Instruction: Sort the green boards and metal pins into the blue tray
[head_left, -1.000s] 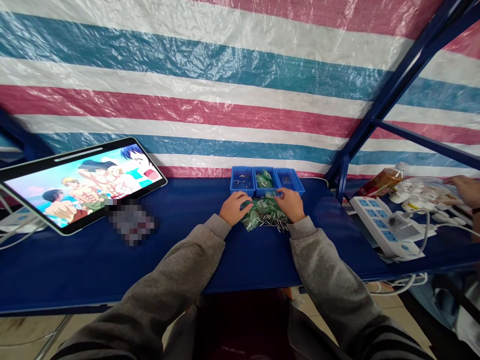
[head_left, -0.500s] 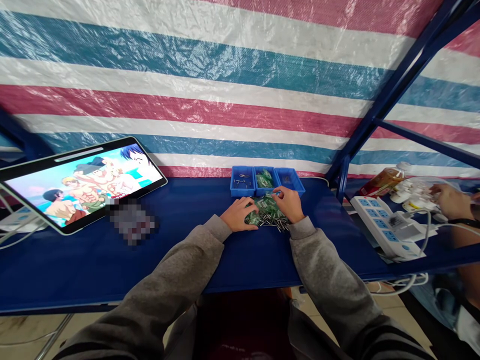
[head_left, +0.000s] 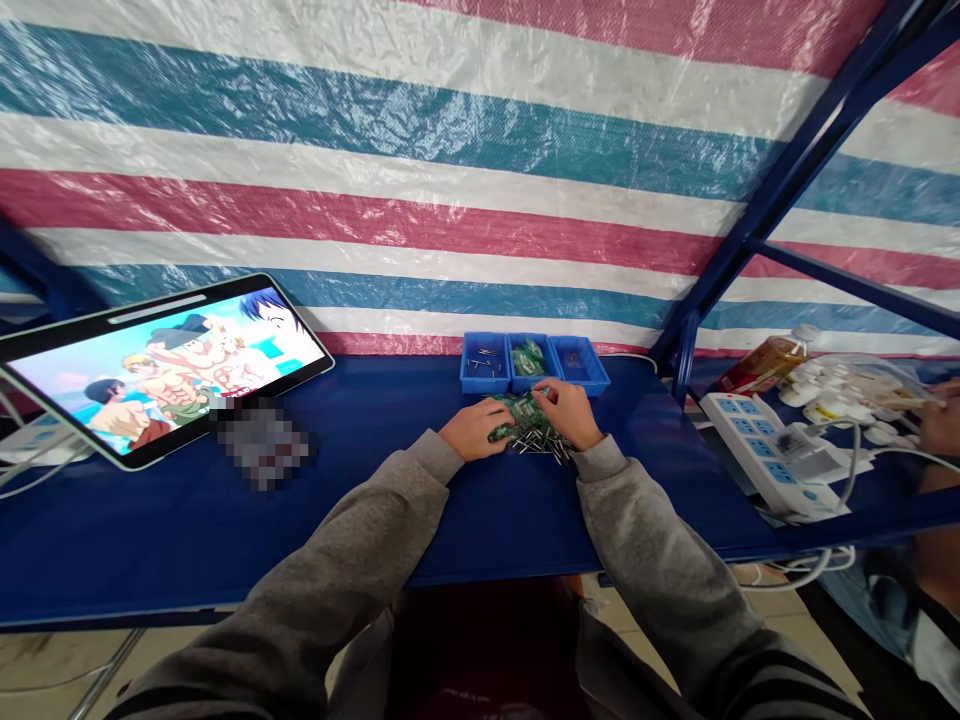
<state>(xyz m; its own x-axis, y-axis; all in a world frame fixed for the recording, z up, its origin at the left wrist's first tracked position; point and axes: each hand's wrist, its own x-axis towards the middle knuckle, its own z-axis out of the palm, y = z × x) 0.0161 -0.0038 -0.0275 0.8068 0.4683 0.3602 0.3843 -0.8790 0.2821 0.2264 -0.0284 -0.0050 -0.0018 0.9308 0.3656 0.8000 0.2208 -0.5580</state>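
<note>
On the blue table lies a pile of green plastic packets [head_left: 523, 408] with loose thin metal pins [head_left: 541, 442] along its near side. At the left of this pile, my left hand [head_left: 477, 428] rests low, its fingers curled over a green packet. My right hand [head_left: 574, 414] is at the right of the pile, thumb and forefinger closed in a pinch; what they hold is too small to name. Just behind stand three blue bins: the left bin [head_left: 472, 383] contains a few metal pins, the middle bin [head_left: 520, 383] green packets, the right bin [head_left: 596, 380] a few small pieces.
A tablet [head_left: 161, 365] with a lit screen leans at the left, beside a blurred-out item [head_left: 266, 445]. To the right are a power strip [head_left: 757, 440] with cables, an orange-brown bottle [head_left: 769, 360], white bottles [head_left: 814, 390] and another person's hand [head_left: 941, 420]. A blue frame post [head_left: 684, 355] rises nearby.
My left fingers have drawn closer over the packet. My right hand has shifted slightly left and down over the pile. The other person's hand has moved right, away from the white bottles.
</note>
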